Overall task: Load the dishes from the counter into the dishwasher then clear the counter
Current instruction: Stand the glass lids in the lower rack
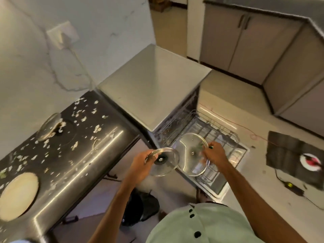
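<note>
Over rack [221, 137]: lg lid [190, 161] in R grip [213, 154]

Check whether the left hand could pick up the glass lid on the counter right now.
Probably not yet: the left hand is full, gripping a smaller lid, though nothing blocks the path to the counter lid.

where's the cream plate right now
In the head view the cream plate lies flat at the lower left on the dark counter, among white scraps, nearer the camera than the glass lid by the wall.
</note>
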Tool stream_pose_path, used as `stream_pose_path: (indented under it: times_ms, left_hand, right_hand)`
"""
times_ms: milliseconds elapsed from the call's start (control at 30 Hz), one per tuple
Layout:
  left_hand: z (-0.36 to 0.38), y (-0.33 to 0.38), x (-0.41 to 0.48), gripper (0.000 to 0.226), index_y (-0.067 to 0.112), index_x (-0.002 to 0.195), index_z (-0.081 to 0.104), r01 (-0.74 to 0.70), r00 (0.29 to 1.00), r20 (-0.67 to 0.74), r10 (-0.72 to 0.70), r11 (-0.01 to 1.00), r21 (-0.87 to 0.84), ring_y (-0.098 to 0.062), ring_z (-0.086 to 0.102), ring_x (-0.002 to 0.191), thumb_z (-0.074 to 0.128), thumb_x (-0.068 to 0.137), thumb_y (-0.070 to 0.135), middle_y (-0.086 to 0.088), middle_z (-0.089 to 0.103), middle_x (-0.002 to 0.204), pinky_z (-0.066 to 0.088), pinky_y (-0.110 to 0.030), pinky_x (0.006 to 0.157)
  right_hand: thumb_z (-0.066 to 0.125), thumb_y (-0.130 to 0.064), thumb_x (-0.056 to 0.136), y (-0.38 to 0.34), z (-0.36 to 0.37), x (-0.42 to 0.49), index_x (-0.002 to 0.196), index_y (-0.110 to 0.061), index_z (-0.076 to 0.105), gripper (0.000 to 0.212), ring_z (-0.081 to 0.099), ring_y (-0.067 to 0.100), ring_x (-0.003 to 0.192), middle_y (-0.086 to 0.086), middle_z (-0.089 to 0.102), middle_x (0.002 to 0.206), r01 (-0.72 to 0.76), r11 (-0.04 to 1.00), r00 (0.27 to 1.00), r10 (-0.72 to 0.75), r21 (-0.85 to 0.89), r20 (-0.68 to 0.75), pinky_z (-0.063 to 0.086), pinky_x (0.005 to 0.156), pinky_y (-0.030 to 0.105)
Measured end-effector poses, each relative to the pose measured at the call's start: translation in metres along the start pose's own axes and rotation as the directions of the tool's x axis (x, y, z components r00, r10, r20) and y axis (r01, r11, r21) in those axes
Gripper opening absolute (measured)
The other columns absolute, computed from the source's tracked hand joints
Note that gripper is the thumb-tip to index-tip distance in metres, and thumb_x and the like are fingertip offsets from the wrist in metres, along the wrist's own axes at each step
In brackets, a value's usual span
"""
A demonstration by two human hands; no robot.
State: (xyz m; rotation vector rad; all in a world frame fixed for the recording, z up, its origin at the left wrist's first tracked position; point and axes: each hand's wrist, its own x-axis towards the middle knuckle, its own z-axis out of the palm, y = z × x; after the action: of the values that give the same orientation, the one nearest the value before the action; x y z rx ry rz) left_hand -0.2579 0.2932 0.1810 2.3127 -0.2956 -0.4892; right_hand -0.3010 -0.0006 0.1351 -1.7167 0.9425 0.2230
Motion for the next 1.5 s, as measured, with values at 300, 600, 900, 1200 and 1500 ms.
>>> stream_pose_path:
  times_ms: [300,600,900,1200,1500]
  left_hand:
    - [0.079,0.083,0.099,0.024,0.016,0.117,0.071,-0.13,0.967,0.23,0.107,0.988,0.086,-0.014,0.069,0.094,0.055,0.103,0.028,0.004,0.073,0.1,0.054,-0.03,0.086]
    - [0.138,0.116,0.21,0.026,0.008,0.123,0.069,-0.279,0.907,0.365,0.208,0.948,0.154,-0.017,0.062,0.103,0.061,0.1,0.018,-0.007,0.064,0.114,0.046,-0.015,0.087]
    - [0.226,0.075,0.317,0.026,0.019,0.12,0.073,-0.335,0.876,0.43,0.219,0.917,0.215,-0.008,0.06,0.089,0.07,0.094,0.02,0.003,0.069,0.1,0.038,-0.008,0.079]
    - [0.349,0.006,0.403,0.018,0.012,0.11,0.075,-0.304,0.894,0.418,0.16,0.903,0.305,-0.01,0.062,0.084,0.07,0.094,0.019,-0.001,0.073,0.097,0.038,-0.007,0.069]
    - [0.466,-0.006,0.497,0.024,0.012,0.118,0.07,-0.414,0.86,0.457,0.226,0.833,0.368,-0.017,0.065,0.098,0.064,0.095,0.008,-0.007,0.072,0.112,0.045,-0.02,0.079]
  right_hand:
    - [0.068,-0.002,0.074,0.034,-0.085,0.06,0.1,-0.015,0.062,0.029,0.073,0.028,0.062,0.007,0.072,0.077,-0.147,0.969,0.961,0.187,0.197,-0.201,0.063,0.063,0.048]
    - [0.069,-0.01,0.072,0.066,-0.098,0.107,0.105,-0.017,0.063,0.034,0.074,0.034,0.073,0.006,0.071,0.094,-0.26,0.839,0.828,0.448,0.478,-0.336,0.063,0.073,0.052]
    - [0.066,-0.028,0.081,0.133,-0.047,0.2,0.1,-0.03,0.059,0.021,0.074,0.026,0.084,-0.005,0.071,0.089,-0.266,0.748,0.671,0.596,0.608,-0.441,0.061,0.082,0.051]
    - [0.075,-0.011,0.085,0.219,-0.014,0.273,0.119,-0.019,0.061,0.038,0.075,0.029,0.09,0.004,0.076,0.1,-0.121,0.592,0.53,0.717,0.797,-0.453,0.061,0.083,0.056]
    - [0.067,0.005,0.083,0.258,-0.009,0.36,0.117,-0.02,0.056,0.044,0.075,0.018,0.093,-0.002,0.077,0.099,-0.128,0.662,0.547,0.668,0.738,-0.504,0.061,0.079,0.055]
